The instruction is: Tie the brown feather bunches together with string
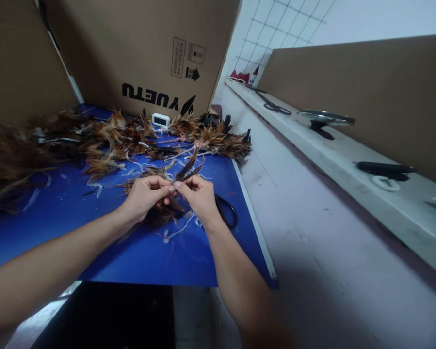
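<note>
My left hand (143, 199) and my right hand (200, 198) meet over the blue table (188, 261), thumbs and fingertips pinched together. Between them is a small bunch of dark brown feathers (189, 167), its tips fanning up and away from me. The stem ends are hidden by my fingers. More brown feathers (170, 211) lie under and around my hands. A black loop handle (228, 212), which looks like that of scissors, rests beside my right wrist. Near it lies a scrap of whitish string (179, 231) with a thin red thread.
Piles of brown feather bunches (108, 138) cover the table's far side, with a small white digital display (161, 120) among them. Behind stands a large cardboard box (137, 48). On the right, a ledge (294, 121) bears scissors (276, 107), a round glass lid (327, 118) and a black-handled tool (385, 168).
</note>
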Motion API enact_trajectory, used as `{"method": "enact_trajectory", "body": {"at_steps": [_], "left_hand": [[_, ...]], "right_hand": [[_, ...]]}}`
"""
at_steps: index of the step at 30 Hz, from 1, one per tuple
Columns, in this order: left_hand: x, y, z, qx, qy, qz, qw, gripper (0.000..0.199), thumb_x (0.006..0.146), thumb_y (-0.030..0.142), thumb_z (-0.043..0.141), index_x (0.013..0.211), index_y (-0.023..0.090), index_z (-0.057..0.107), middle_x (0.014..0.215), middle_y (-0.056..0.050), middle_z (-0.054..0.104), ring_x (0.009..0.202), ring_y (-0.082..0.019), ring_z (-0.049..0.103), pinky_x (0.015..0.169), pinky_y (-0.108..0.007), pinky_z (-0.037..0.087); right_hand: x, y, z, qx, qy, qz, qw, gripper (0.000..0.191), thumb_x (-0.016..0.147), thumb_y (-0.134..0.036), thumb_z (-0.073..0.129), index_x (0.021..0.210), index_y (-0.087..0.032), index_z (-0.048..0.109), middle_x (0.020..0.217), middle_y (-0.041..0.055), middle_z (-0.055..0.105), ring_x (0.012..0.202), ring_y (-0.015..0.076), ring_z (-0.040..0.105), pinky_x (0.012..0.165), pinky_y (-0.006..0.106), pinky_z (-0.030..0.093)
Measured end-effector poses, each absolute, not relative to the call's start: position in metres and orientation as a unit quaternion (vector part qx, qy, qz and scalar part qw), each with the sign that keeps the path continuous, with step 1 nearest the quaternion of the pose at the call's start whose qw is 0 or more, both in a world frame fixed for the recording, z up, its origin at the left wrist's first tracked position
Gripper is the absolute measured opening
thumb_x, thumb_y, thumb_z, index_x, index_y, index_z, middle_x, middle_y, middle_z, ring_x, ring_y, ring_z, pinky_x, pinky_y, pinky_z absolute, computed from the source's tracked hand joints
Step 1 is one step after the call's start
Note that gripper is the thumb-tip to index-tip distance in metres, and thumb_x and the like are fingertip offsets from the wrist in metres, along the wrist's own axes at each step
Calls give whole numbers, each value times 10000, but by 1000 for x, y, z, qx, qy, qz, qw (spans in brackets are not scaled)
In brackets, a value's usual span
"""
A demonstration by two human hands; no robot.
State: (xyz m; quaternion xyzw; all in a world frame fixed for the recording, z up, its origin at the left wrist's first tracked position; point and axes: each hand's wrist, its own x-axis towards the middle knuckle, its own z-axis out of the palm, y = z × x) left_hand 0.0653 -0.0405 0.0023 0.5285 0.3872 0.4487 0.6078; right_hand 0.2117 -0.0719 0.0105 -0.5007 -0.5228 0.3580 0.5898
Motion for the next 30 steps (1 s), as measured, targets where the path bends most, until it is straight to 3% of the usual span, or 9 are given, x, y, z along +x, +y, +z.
{"method": "enact_trajectory", "body": {"at_steps": [13,17,23,30], "left_hand": [[66,-43,1,568,413,448,554,283,607,377,838,683,154,681,539,0,632,435,-102,542,376,-185,369],[65,-42,1,564,400,427,583,296,612,383,841,708,146,691,524,-1,628,443,-95,541,396,-177,379],[61,-42,5,526,351,395,666,278,661,374,822,755,141,704,753,-41,708,540,-87,589,439,-169,421],[62,-40,4,486,349,390,700,269,638,324,842,766,134,701,726,-29,693,539,-83,587,435,-162,419]], "right_hand": [[211,-72,7,-530,-529,332,573,177,703,-334,715,636,-180,661,594,-2,654,553,129,565,531,252,435],[211,-72,8,-519,-525,341,582,138,699,-288,701,629,-182,648,564,-19,635,517,117,553,519,247,435],[213,-72,12,-497,-519,362,594,129,701,-277,709,630,-183,657,537,-24,630,501,117,568,530,251,458],[213,-72,11,-503,-515,367,589,136,696,-293,713,642,-181,656,551,-23,630,514,113,560,535,248,449]]}}
